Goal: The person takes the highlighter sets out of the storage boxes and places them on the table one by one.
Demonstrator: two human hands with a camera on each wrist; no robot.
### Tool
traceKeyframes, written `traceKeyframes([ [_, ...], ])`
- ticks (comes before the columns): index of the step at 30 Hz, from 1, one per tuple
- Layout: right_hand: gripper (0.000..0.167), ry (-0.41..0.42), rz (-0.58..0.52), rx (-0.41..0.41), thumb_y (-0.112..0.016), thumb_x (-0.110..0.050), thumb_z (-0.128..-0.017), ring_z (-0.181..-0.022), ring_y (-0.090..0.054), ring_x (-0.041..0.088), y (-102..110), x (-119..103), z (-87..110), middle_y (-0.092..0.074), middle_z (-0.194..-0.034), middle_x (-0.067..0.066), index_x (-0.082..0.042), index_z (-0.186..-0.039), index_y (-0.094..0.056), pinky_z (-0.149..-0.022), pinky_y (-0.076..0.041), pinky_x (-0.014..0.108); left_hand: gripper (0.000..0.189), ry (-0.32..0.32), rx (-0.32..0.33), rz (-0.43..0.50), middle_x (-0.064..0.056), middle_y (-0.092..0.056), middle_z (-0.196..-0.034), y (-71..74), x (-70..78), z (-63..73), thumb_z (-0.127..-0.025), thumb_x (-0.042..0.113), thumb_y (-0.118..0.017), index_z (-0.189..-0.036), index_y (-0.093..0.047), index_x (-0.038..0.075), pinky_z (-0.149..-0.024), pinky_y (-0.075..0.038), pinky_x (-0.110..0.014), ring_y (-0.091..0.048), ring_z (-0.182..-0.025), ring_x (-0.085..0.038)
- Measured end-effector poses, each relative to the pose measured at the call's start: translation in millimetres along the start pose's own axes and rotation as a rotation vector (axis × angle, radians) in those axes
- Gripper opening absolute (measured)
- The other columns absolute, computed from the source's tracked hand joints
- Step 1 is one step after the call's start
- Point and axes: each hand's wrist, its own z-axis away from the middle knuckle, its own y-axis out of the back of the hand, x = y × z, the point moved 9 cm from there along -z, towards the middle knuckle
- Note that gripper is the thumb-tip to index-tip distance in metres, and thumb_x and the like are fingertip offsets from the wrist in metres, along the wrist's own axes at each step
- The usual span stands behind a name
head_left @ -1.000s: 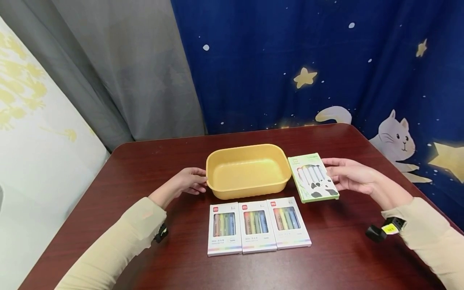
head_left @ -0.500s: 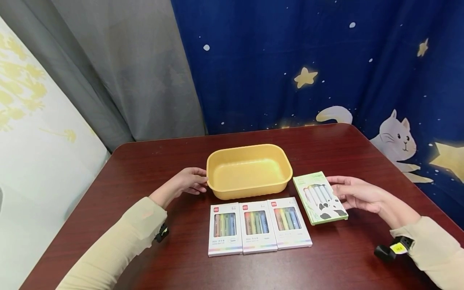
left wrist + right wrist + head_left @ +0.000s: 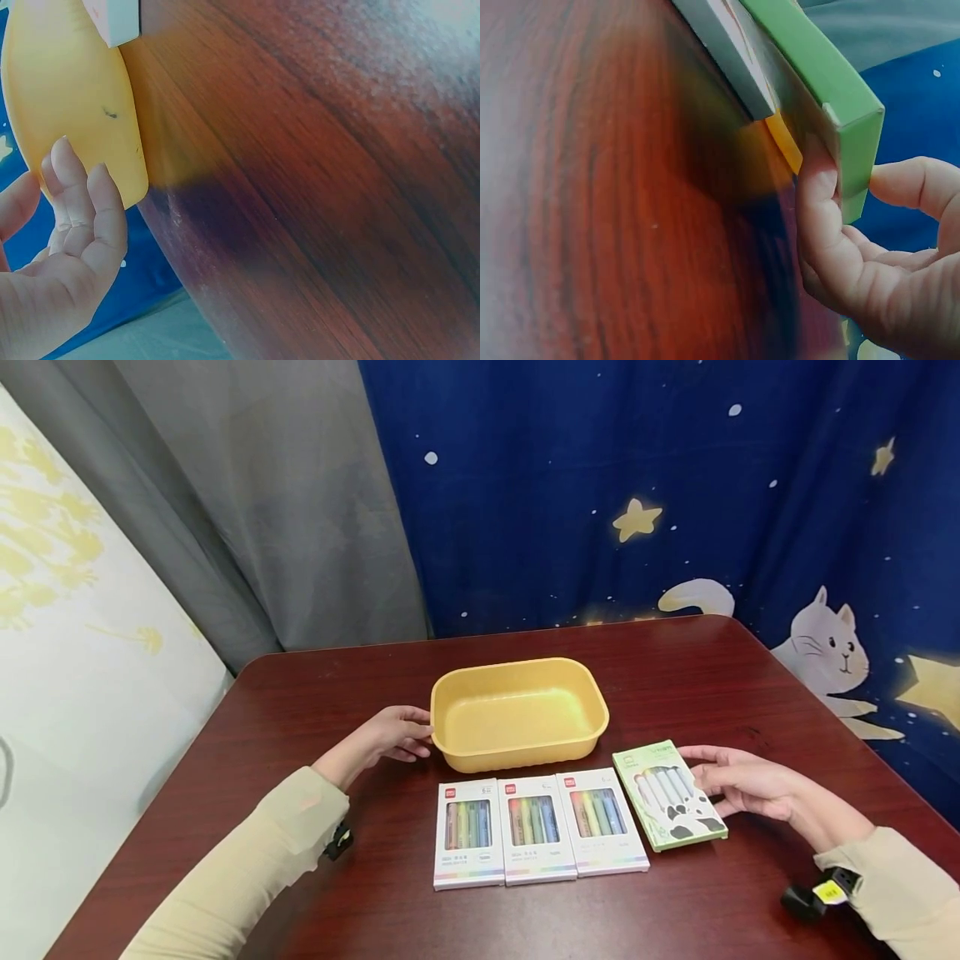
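My right hand point(image 3: 750, 783) pinches the right edge of a green and white marker box point(image 3: 667, 795) with a cow-patch print and a window showing the pens. In the right wrist view the thumb point(image 3: 911, 184) is on one face of this box point(image 3: 855, 127), fingers on the other. It is close over the table, beside a row of three white highlighter boxes point(image 3: 468, 868) point(image 3: 538, 864) point(image 3: 609, 856) with coloured pens in their windows. My left hand point(image 3: 393, 735) rests at the left end of a yellow basin point(image 3: 517, 752), its relaxed fingertips point(image 3: 66, 161) against the outer wall.
The dark red wooden table point(image 3: 352, 893) carries everything. Behind it hang a grey curtain point(image 3: 300, 510) and a blue one point(image 3: 525, 485) with stars and a cat. A white panel with yellow flowers point(image 3: 82, 693) borders the left side.
My right hand has brought the marker box down and toward me, from beside the basin's right end to beside the highlighter boxes. The left hand stays at the basin.
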Motion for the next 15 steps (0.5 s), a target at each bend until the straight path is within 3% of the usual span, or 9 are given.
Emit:
traceKeyframes([
  [4, 0.044, -0.01, 0.016, 0.02, -0.037, 0.004, -0.093, -0.1, -0.061, 0.024, 1.6, 5.1, 1.1, -0.06, -0.111, 0.008, -0.01, -0.133, -0.026, -0.081, -0.049, 0.048, 0.041, 0.008, 0.005, 0.003, -0.009, -0.064, -0.093, 0.0, -0.4, 0.7, -0.094, 0.016, -0.051, -0.13, -0.043, -0.002, -0.068, -0.053, -0.031, -0.064, -0.065, -0.01],
  [10, 0.064, -0.038, 0.083, 0.079, -0.042, 0.004, -0.09, -0.096, -0.062, 0.026, 2.8, 11.0, 1.8, -0.059, -0.107, 0.01, 0.009, -0.137, 0.0, -0.077, -0.051, 0.046, 0.041, 0.012, 0.004, 0.002, -0.013, -0.064, -0.098, -0.1, -0.5, 1.5, -0.093, 0.016, -0.052, -0.13, -0.043, -0.001, -0.068, -0.053, -0.03, -0.064, -0.065, -0.01],
  [15, 0.073, -0.061, 0.145, 0.137, -0.045, 0.004, -0.088, -0.093, -0.062, 0.025, 4.7, 13.3, 2.9, -0.057, -0.103, 0.01, 0.012, -0.136, 0.008, -0.073, -0.052, 0.045, 0.041, 0.011, 0.007, 0.0, -0.008, -0.065, -0.093, -0.2, 0.3, 1.8, -0.094, 0.016, -0.051, -0.13, -0.043, -0.001, -0.068, -0.053, -0.031, -0.064, -0.065, -0.01],
])
